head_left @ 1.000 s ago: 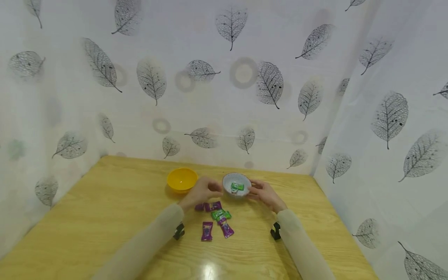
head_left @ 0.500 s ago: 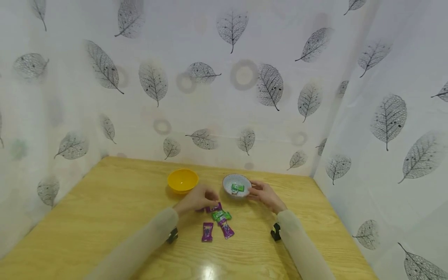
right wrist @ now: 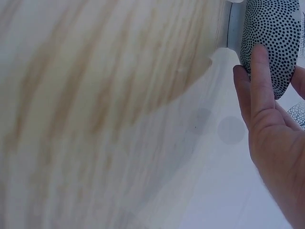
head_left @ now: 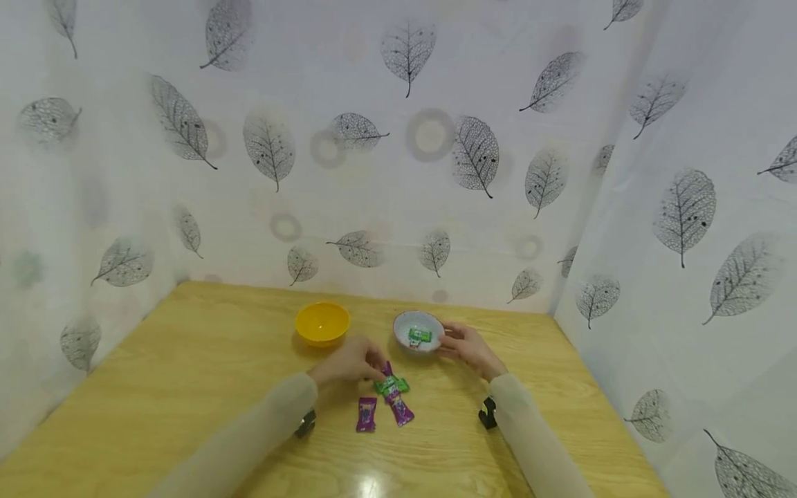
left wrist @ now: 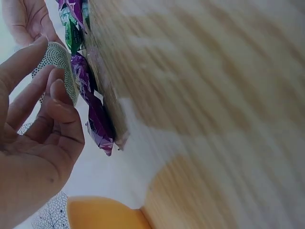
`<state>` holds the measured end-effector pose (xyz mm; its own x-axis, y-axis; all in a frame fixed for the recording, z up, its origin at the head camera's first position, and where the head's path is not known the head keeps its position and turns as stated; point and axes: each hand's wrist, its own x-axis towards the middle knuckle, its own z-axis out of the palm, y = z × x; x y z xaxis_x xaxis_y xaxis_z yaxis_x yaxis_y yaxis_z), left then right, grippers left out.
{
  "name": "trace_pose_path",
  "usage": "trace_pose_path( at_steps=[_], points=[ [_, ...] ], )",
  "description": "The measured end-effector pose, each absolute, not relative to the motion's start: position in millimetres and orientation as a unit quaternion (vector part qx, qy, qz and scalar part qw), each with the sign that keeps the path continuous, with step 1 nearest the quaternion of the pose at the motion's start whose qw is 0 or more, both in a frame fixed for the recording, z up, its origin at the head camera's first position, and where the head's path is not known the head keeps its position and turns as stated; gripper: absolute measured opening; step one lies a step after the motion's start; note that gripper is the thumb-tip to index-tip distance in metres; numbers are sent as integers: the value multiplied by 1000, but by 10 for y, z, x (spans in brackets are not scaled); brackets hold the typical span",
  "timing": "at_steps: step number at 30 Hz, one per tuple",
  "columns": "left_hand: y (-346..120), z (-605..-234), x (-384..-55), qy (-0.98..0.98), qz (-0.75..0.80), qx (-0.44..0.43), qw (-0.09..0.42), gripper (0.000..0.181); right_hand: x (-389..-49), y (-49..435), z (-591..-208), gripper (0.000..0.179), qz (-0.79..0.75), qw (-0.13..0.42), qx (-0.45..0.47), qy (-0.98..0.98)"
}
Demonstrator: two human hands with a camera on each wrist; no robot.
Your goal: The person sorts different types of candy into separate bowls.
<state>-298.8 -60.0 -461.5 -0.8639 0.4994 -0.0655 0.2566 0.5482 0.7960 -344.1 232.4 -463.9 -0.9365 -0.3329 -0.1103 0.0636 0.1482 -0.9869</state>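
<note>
A white dotted bowl (head_left: 418,325) stands on the wooden table (head_left: 187,387) with a green candy (head_left: 420,336) in it. My right hand (head_left: 467,348) holds the bowl's right side, its fingers (right wrist: 259,81) lying against the dotted bowl (right wrist: 271,38). My left hand (head_left: 351,364) hovers over a small heap of wrapped candies, fingers (left wrist: 57,95) loosely curled and holding nothing. A purple candy (left wrist: 93,114) lies right beside those fingertips. Beyond it are a green candy (left wrist: 72,36) and the dotted bowl (left wrist: 59,62).
An empty yellow bowl (head_left: 322,323) stands left of the dotted one. Two purple candies (head_left: 366,413) (head_left: 398,407) and a green one (head_left: 391,384) lie in front of the hands. Leaf-patterned curtains (head_left: 436,138) close in the table at back and right.
My left hand has drawn back from the dotted bowl's left side, down to the candies on the table. The right hand has stayed at the bowl.
</note>
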Motion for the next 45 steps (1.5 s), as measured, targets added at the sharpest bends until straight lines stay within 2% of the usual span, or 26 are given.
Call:
trace_pose_path(
  at_steps=[27,36,45],
  points=[
    [-508,-4618,-3018,893,347,235,162,15,-3450,2340,-4675,53,-636,156,-112,747],
    [-518,-4618,-3054,889,343,258,159,22,-3443,2342,-4642,53,-627,164,-111,753],
    [-496,-4627,-3064,898,332,240,159,20,-3412,2329,-4615,53,-621,165,-114,758]
  ],
)
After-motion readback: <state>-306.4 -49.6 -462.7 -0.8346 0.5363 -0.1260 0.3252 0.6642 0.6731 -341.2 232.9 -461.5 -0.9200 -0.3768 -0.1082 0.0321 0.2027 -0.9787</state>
